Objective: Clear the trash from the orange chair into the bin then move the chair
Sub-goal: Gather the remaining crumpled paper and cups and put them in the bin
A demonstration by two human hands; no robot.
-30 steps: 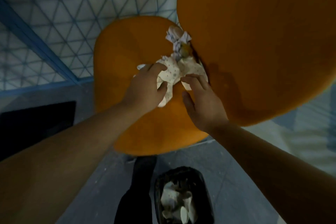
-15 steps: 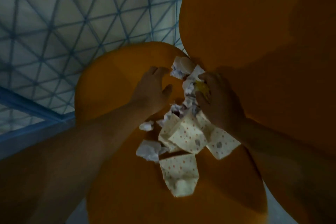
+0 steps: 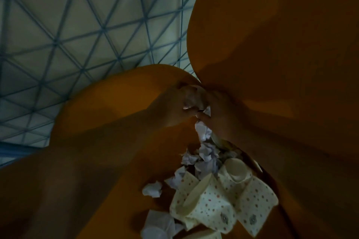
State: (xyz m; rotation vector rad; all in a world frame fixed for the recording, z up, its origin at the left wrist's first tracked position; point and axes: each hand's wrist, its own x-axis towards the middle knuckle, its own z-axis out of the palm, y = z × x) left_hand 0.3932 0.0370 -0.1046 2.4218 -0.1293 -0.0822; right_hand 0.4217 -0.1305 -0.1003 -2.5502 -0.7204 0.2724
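The orange chair fills the view: its seat (image 3: 108, 103) lies below and its backrest (image 3: 281, 35) rises at the right. Trash is heaped on the seat: crumpled white tissues (image 3: 206, 153) and flattened dotted paper cups (image 3: 211, 205). At the crease where seat meets backrest, my left hand (image 3: 171, 108) and my right hand (image 3: 219, 114) meet around a white paper wad (image 3: 192, 95), fingers curled on it from both sides. More tissue hangs beneath my right hand. The bin is out of view.
A pale floor or mat with a blue triangular grid pattern (image 3: 87, 25) lies beyond the chair at the upper left, edged by a blue band (image 3: 17, 151) at the left. My forearms cross the lower frame.
The view has closed in on the seat. Both hands moved up to the seat-backrest crease and closed together on a paper wad; the cups and tissues now lie lower in frame.
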